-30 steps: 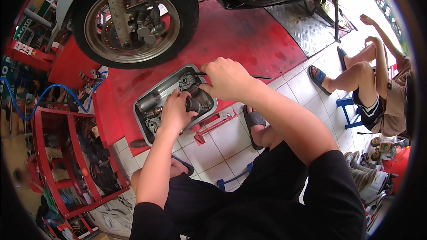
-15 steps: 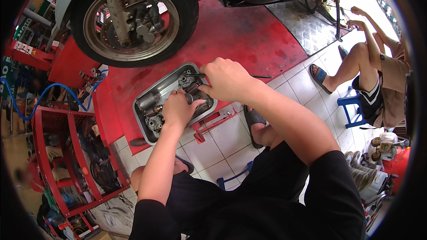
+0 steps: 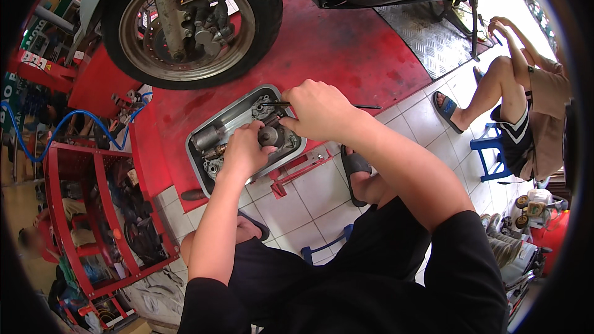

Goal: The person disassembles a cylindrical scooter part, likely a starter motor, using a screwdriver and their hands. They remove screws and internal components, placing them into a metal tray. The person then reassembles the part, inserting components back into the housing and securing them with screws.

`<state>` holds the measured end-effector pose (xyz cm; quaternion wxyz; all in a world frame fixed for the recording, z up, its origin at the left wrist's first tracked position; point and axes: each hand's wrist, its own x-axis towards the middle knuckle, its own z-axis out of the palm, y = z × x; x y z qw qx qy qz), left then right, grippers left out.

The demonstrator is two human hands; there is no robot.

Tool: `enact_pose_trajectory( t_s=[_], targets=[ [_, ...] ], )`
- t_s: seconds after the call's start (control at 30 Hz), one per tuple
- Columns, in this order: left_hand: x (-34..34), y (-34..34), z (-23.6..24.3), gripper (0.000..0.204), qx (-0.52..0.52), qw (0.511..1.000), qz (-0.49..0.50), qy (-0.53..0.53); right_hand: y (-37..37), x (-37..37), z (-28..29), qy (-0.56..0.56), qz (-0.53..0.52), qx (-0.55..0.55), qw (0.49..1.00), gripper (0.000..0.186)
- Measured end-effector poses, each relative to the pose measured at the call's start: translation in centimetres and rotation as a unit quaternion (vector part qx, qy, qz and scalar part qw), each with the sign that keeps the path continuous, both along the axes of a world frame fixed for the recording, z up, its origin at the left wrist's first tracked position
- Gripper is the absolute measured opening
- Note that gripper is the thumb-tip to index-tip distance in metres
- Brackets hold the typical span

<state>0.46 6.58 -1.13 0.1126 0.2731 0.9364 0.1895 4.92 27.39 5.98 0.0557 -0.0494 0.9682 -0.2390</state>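
A grey metal tray [image 3: 232, 115] of engine parts stands at the edge of a red lift platform. Over the tray, my left hand [image 3: 241, 150] is closed around a round, dark metal part [image 3: 268, 138], its thumb at the near side. My right hand [image 3: 318, 108] is closed on a long thin black tool [image 3: 368, 107] that sticks out on both sides of the fist; its kind is unclear. Beside my left hand lie a dull metal cylinder [image 3: 208, 138] and a casting [image 3: 212, 167]. Another casting [image 3: 263, 106] sits at the tray's far end.
A scooter's front wheel [image 3: 185, 31] rises beyond the tray on the red platform [image 3: 346, 43]. A wooden-handled tool [image 3: 193, 195] lies by its near edge. To the left are a red shelf cart [image 3: 99, 210] and blue hose [image 3: 77, 113]. A seated person [image 3: 532, 105] is at right.
The round part in my left hand now shows its face more fully, with the fingers shifted around it. My right hand keeps its grip. The whole view has shifted slightly.
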Motion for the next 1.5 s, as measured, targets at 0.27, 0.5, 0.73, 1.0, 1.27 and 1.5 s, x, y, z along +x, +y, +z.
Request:
enact_pose_trajectory(
  t_s=[0.27,0.5,0.73,1.0,1.27,1.5],
  targets=[
    [0.7,0.8,0.0,0.064,-0.071,0.996,0.01,0.047,-0.4,-0.1,-0.1,-0.013,-0.001,-0.007,1.0,0.028],
    [1.2,0.5,0.6,0.072,-0.099,0.993,0.015,0.062,-0.3,-0.5,-1.2,-0.001,-0.005,-0.029,1.0,0.02],
    [1.5,-2.2,2.9,0.059,-0.116,0.992,0.027,0.039,-0.5,-0.6,-1.8,0.019,0.001,-0.04,0.999,0.02],
    [3.9,-5.6,6.0,0.063,-0.164,0.985,-0.017,-0.051,-2.1,-0.9,-0.8,0.147,-0.019,-0.084,0.985,0.028],
    [2.4,-11.2,7.5,0.066,-0.143,0.982,0.041,-0.115,-4.9,0.0,1.7,0.199,-0.002,-0.111,0.974,0.036],
    [1.3,-14.9,6.9,0.066,-0.12,0.983,0.108,-0.092,-7.0,0.6,1.2,0.149,0.048,-0.13,0.979,0.036]
  ],
)
